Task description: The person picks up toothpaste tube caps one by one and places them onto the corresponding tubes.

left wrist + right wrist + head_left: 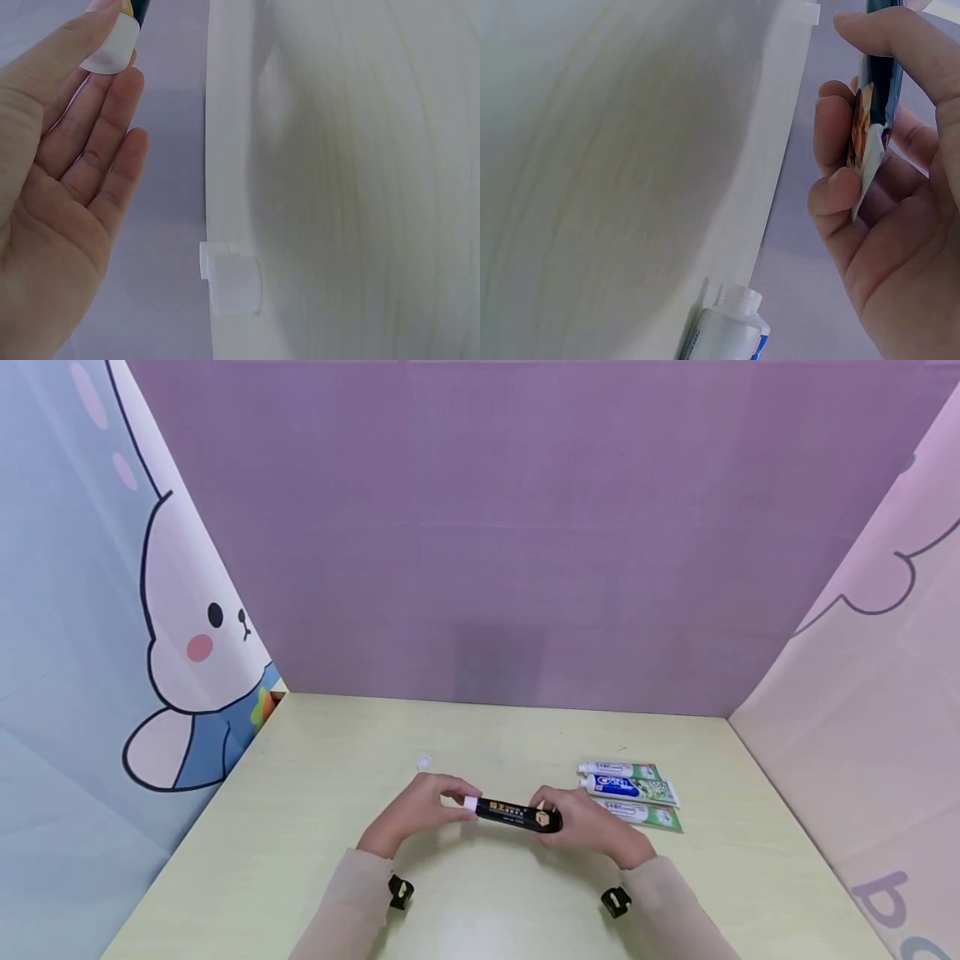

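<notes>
A black toothpaste tube (510, 812) with gold lettering is held level over the table, between both hands. My left hand (422, 810) pinches its white cap (112, 46) between thumb and fingers, the other fingers extended below it. At the opposite end, my right hand (588, 825) grips the tube's flat tail (871, 154), thumb on one side and curled fingers on the other. Just beyond the right hand lie three toothpaste tubes: a blue-and-white one (628, 788) in the middle, with white-and-green tubes (618, 769) on either side. One tube's neck (742, 298) shows bare in the right wrist view.
Small white round pieces (234, 283) rest on the pale wooden table (300, 827), beyond the left hand. A purple backdrop (495, 527) rises at the table's far edge, with printed cloths on the left (67, 735) and right (862, 735).
</notes>
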`<state>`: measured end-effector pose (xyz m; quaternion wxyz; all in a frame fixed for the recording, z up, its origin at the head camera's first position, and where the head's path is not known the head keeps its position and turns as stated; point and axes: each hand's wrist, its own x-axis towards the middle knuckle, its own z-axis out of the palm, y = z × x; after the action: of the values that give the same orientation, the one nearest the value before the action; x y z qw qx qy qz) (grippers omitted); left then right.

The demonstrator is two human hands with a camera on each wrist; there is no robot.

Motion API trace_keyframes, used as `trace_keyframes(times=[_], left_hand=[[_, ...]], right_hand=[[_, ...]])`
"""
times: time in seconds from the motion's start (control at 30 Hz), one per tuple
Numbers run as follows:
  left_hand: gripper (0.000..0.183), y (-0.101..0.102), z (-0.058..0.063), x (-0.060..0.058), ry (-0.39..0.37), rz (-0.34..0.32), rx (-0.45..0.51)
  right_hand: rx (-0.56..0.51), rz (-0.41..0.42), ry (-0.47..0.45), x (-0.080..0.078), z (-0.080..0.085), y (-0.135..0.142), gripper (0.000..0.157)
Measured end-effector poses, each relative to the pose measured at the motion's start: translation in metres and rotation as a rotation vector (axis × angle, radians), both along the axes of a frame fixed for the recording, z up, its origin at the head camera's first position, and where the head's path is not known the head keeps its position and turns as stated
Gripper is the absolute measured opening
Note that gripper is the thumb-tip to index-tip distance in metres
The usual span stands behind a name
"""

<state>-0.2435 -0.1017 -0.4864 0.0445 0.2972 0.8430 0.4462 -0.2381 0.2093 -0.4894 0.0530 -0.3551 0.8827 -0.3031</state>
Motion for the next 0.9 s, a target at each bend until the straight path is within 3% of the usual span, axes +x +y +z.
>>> trace_keyframes(times=[0.3, 0.53, 0.9], left_hand=[[0.027, -0.005, -0.003, 0.002, -0.043, 0.028, -0.045], [0.029, -0.008, -0.009, 0.003, -0.132, 0.033, -0.090], [0.029, -0.008, -0.013, 0.002, -0.124, 0.021, -0.118]], right_hand=[[-0.013, -0.006, -0.019, 0.002, -0.003, 0.002, 0.036], [0.025, -0.032, -0.039, 0.002, -0.010, 0.002, 0.037], [0.114, -0.066, 0.020, 0.002, -0.013, -0.002, 0.040]])
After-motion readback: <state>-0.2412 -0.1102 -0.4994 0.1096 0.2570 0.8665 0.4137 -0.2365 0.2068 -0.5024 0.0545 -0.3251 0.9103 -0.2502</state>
